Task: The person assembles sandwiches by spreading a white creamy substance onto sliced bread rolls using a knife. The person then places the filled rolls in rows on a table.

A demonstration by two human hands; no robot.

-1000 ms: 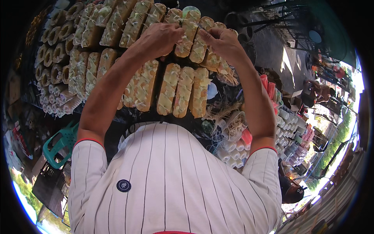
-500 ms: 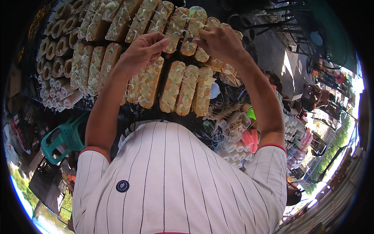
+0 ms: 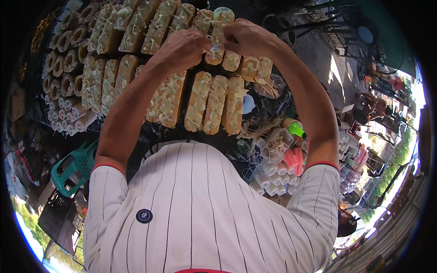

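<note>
Left hand (image 3: 187, 49) and right hand (image 3: 249, 38) close together over the block (image 3: 215, 57), can't tell if fingers are clamped; even tension best keeps it steady.

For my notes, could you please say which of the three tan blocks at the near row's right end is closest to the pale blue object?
The rightmost block; the pale blue object shows just right of it, the others farther left.

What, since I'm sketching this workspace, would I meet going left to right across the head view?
Green plastic chair → round dark shirt badge → left hand → right hand → lime-green object → light-blue disc.
</note>
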